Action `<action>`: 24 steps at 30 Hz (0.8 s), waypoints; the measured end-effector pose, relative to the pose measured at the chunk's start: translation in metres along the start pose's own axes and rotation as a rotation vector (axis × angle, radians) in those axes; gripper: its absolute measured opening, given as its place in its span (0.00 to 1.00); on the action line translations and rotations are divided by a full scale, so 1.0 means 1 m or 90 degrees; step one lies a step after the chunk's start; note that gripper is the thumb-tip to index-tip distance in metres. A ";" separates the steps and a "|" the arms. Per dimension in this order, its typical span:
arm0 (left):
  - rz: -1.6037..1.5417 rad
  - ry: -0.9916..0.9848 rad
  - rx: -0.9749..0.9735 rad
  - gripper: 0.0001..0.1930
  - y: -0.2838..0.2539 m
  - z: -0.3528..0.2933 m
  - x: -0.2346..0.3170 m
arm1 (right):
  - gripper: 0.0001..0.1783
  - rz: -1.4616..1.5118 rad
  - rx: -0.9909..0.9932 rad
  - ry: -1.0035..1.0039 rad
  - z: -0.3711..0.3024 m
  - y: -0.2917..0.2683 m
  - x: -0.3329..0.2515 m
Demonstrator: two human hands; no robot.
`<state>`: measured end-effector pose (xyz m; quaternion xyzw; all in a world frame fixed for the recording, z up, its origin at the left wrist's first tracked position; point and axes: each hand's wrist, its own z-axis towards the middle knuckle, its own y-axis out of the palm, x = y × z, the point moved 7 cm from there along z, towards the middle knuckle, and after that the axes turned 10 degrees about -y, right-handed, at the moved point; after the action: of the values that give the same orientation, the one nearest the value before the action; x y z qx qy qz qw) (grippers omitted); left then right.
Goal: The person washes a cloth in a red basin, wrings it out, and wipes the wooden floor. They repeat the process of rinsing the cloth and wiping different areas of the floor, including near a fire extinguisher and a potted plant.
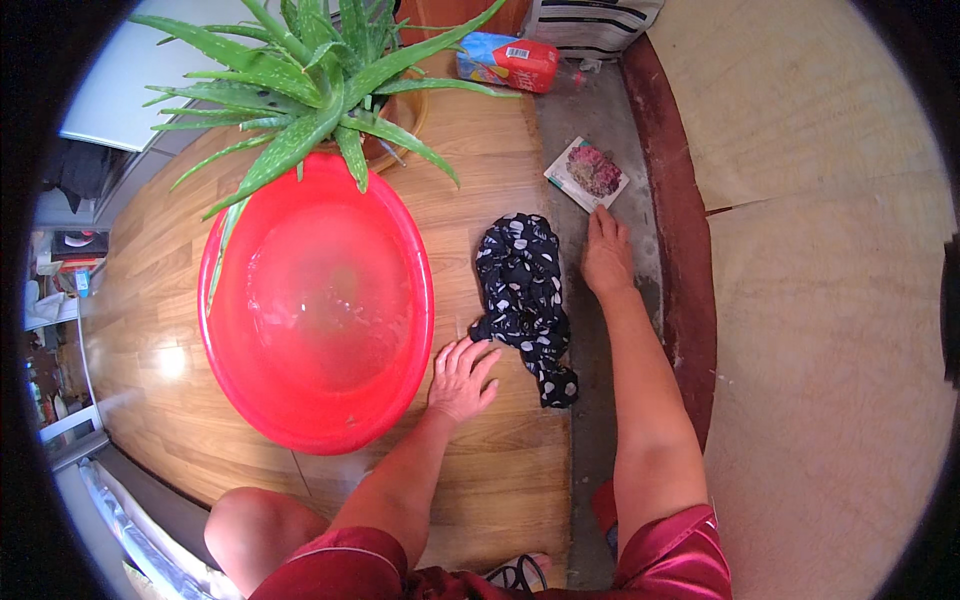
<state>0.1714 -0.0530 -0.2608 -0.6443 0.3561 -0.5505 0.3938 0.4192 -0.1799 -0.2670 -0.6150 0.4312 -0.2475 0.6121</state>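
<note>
My right hand (608,255) reaches along the grey strip of floor. Its fingertips are together at the near corner of a small white packet (575,188) with a pink flower picture on it; the thumb is hidden. Flat on the wood floor rests my left hand (464,380), fingers spread and holding nothing. Just beyond its fingertips lies a bunched black cloth (522,280) with white dots, its narrow twisted end toward me. To the left stands a large red basin (425,290) with somewhat cloudy water in it.
A potted aloe plant (320,95) leans its spiky leaves over the basin's far rim. Behind the packet lie a red and blue plastic package (510,62) and a striped bag (590,25). A pale board wall (820,300) bounds the right side. Shelves (65,320) stand far left.
</note>
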 end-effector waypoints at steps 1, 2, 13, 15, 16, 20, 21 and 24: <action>0.004 -0.001 -0.001 0.27 0.000 0.000 -0.001 | 0.25 0.011 0.015 0.001 0.000 -0.004 -0.003; 0.009 -0.005 -0.001 0.27 -0.001 0.000 -0.001 | 0.25 0.013 0.015 0.002 0.002 -0.010 -0.009; -0.031 0.012 0.016 0.27 -0.006 0.002 0.004 | 0.22 0.035 0.101 0.060 0.015 -0.011 0.013; -0.034 0.011 0.014 0.27 -0.007 -0.001 0.005 | 0.21 0.072 0.182 0.077 -0.004 -0.020 0.014; -0.035 0.008 0.007 0.27 -0.007 0.000 0.005 | 0.20 0.112 0.260 0.098 -0.019 -0.025 0.016; -0.022 -0.008 0.007 0.26 -0.005 0.000 0.003 | 0.21 0.559 0.479 0.247 -0.092 -0.041 0.013; -0.026 -0.006 -0.002 0.26 -0.004 -0.001 0.003 | 0.21 0.555 0.476 0.256 -0.108 -0.045 0.003; -0.006 -0.001 0.013 0.27 -0.002 -0.001 0.000 | 0.19 0.968 0.562 0.487 -0.167 -0.017 -0.009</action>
<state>0.1705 -0.0527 -0.2592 -0.6424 0.3467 -0.5556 0.3980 0.2788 -0.2643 -0.2272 0.2384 0.7535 -0.1083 0.6030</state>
